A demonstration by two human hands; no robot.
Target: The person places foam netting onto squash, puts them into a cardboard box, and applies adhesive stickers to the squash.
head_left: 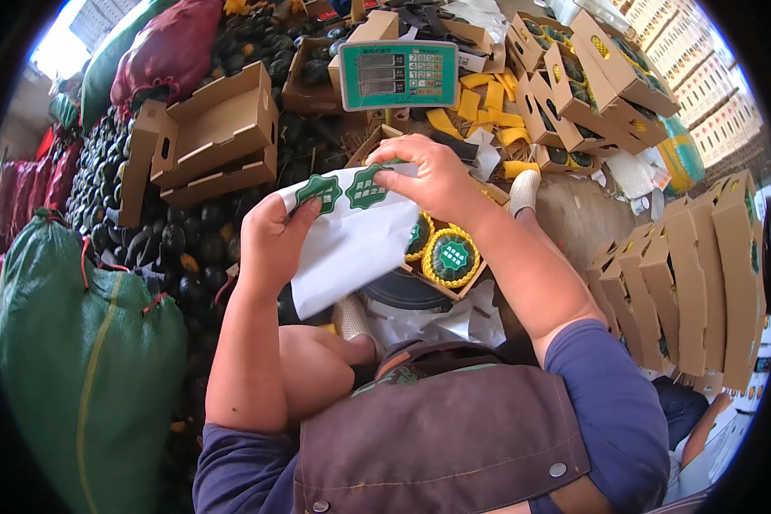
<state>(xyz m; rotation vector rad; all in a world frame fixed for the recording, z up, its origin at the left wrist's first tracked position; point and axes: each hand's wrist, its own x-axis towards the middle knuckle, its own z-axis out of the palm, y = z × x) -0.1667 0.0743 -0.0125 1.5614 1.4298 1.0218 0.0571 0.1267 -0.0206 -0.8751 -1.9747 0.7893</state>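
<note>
My left hand (278,230) pinches the left end of a white sticker sheet (351,253), its thumb lying across a green scalloped label (319,190). At the sheet's upper right, my right hand (428,176) has thumb and fingers closed at the edge of a second green label (364,188). Whether that label is partly lifted I cannot tell. Below the sheet is an open cardboard box (463,289) on a dark round base. Dark green squash (451,257) sit in it in yellow foam nets, with green labels on top; the sheet hides part of the box.
A green-faced scale display (398,74) stands beyond the box. Empty cartons (218,128) lie left among heaped squash (167,244). A full green sack (86,360) is at near left. Filled cartons (591,77) stack at far right; more cartons (685,283) stand at right, near another person's arm (702,428).
</note>
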